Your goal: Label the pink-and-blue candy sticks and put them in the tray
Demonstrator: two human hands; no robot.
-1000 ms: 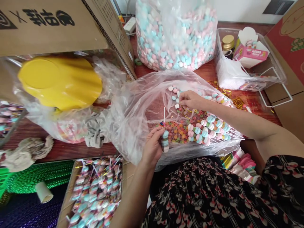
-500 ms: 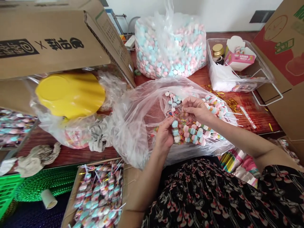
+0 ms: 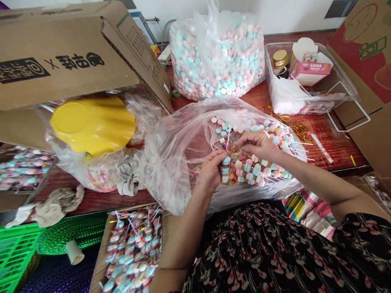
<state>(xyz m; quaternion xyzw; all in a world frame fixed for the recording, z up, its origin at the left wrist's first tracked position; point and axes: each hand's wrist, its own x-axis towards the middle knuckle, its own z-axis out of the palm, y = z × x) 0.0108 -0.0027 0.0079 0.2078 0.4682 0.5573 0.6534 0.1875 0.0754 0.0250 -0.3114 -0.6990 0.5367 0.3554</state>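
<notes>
My left hand is closed around the gathered top of a bagged marshmallow skewer, whose white stick points up and leans slightly right. Just right of it, my right hand pinches what looks like a thin gold twist tie by the neck of the bag; the fingertips partly hide it. Below and beside my hands, unwrapped marshmallow skewers in pink, blue and white lie on a large clear plastic sheet. Loose marshmallows sit behind the left hand's skewer.
A big clear bag of marshmallows stands at the back. To its right is a clear plastic bin, with gold ties in front. A yellow bowl and large carton occupy the left. Bagged skewers fill a box below.
The skewer's stick has tipped to the right, and my right hand has come slightly lower beside the bag neck. The whole view has shifted a little.
</notes>
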